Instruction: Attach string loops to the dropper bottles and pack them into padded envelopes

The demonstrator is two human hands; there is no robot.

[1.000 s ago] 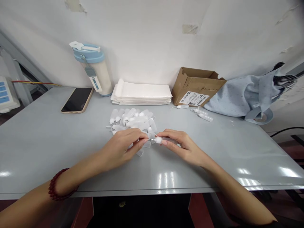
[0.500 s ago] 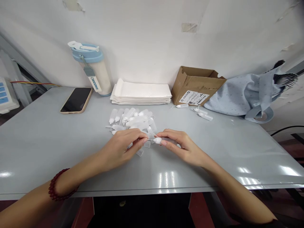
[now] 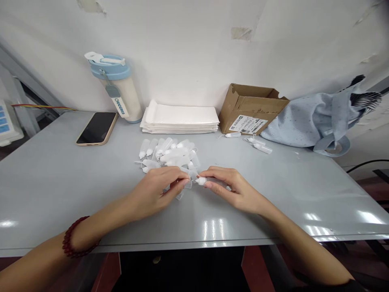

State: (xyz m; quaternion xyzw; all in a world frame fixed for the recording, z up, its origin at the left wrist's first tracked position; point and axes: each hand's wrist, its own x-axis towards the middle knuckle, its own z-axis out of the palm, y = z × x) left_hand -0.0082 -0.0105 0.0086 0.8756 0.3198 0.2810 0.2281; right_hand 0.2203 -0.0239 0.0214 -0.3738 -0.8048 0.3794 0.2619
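Observation:
In my right hand [image 3: 229, 186], thumb and fingers grip a small translucent squeeze bottle [image 3: 201, 181] lying on its side, its white nozzle toward the left. A thin metal needle tip sticks out of the nozzle. My left hand [image 3: 167, 186] is closed in a pinch right at the end of that needle, on what looks like the bottle's small tethered cap, mostly hidden by the fingertips. Just behind both hands lies a loose pile of similar empty-looking bottles [image 3: 174, 155]; the left fingers cover part of it.
At the back stand a tumbler [image 3: 130, 93], a stack of white envelopes [image 3: 182, 115], an open cardboard box [image 3: 255, 107] and a light blue cloth bag [image 3: 299, 119]. A phone [image 3: 97, 127] lies at left. Several bottles [image 3: 263, 148] lie before the box on the grey table [image 3: 121, 225].
Both hands keep nearly the same place and grip. The bottle in my right hand has shifted very slightly, and the view has moved a little.

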